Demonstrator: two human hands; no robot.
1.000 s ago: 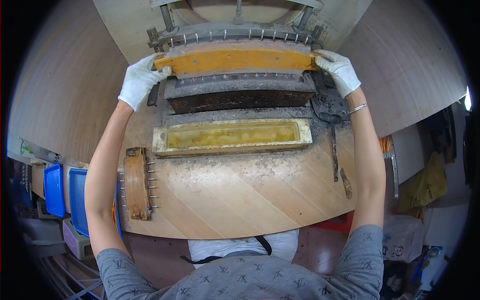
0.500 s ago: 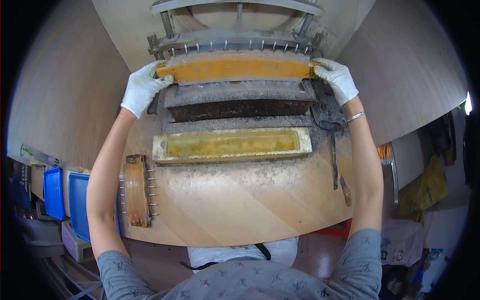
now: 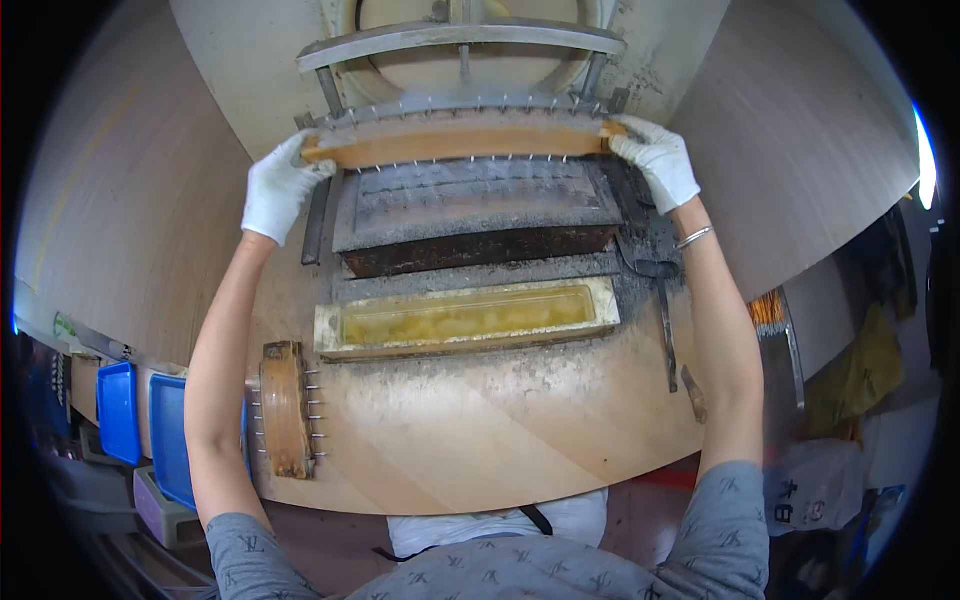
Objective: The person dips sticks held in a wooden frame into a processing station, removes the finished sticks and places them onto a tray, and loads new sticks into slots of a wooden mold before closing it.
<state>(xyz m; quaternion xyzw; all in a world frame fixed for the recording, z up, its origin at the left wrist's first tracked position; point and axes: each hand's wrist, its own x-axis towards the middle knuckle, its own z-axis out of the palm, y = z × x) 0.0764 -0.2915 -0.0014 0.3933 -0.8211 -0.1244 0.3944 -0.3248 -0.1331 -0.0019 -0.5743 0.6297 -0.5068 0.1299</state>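
Note:
My left hand (image 3: 280,190) and my right hand (image 3: 655,165), both in white gloves, grip the two ends of a long wooden bar (image 3: 455,147). Thin metal pins stick out along both of its long edges. The bar is above the far part of a dark, powder-coated metal block (image 3: 480,240). Whitish haze lies over the block's top. Nearer to me is a pale-rimmed trough (image 3: 328,335) with yellowish, cloudy contents. A second wooden bar with pins (image 3: 286,410) lies on the table, near my left forearm.
Behind the bar stands a metal frame (image 3: 460,36). A dark metal tool (image 3: 667,335) and a small brown-handled tool (image 3: 694,393) lie on the wooden table (image 3: 480,440) at the right. Boards rise at both sides. Blue trays (image 3: 170,440) are below left.
Both hands have moved the bar farther from the trough and tipped it, so pins show along its near edge too. More of the block's hazy top shows. The camera view has shifted.

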